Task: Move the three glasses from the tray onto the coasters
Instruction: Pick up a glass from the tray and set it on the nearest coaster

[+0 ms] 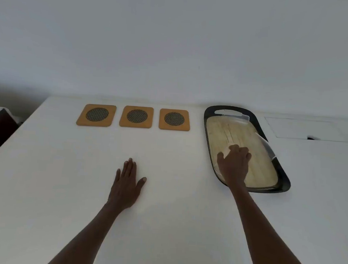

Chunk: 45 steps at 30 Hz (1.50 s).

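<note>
— Though I looked for writing, nothing readable shows on the tray (207, 134), the coasters or anywhere else. What has the right hand (235, 166) got?

— It's curled over a clear glass (228, 148) at the near left part of the tray, fingers bent around the rim and thumb on the left side. The glass is nearly hidden under the hand, so I cannot tell whether it is lifted.

— And the other two glasses?

— One clear shape stands at the far end (236, 118) of the tray and another by its right rim (267, 146) (both faint, hard to make out).

— The left hand (126, 185)?

— Flat on the white table (163, 223), palm down, fingers together and straight, thumb out, holding nothing.

— Coasters?

— Three orange squares with dark mesh circles in a row near the far edge: left coaster (96, 115), middle coaster (136, 116), right coaster (174, 119), all bare, left of the black-rimmed, wood-floored tray. Behind is a plain pale wall (174, 40).
</note>
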Tool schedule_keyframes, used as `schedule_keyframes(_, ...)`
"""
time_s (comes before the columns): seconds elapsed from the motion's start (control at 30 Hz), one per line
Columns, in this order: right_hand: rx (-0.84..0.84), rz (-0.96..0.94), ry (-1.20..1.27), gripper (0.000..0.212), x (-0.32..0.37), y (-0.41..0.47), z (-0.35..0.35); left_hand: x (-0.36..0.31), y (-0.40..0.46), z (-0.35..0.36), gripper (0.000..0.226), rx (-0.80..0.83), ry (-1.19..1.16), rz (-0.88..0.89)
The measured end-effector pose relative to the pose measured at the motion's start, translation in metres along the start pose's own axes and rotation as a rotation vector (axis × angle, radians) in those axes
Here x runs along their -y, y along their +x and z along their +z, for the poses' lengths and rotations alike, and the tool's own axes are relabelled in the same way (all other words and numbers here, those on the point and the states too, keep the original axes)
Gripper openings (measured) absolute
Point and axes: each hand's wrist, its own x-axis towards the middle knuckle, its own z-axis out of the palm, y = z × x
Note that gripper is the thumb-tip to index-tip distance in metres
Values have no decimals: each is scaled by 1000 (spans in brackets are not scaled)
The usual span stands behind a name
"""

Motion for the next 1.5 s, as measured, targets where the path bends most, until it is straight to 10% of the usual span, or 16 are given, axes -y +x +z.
schedule_keyframes(0.77, 201, 304, 155, 93, -23, 2, 30, -54, 19, 21, 75, -32, 56, 40)
schedule_keyframes(1.5, -91, 110, 603, 65, -45, 15, -3, -53, 19, 22, 74, -49, 68, 40)
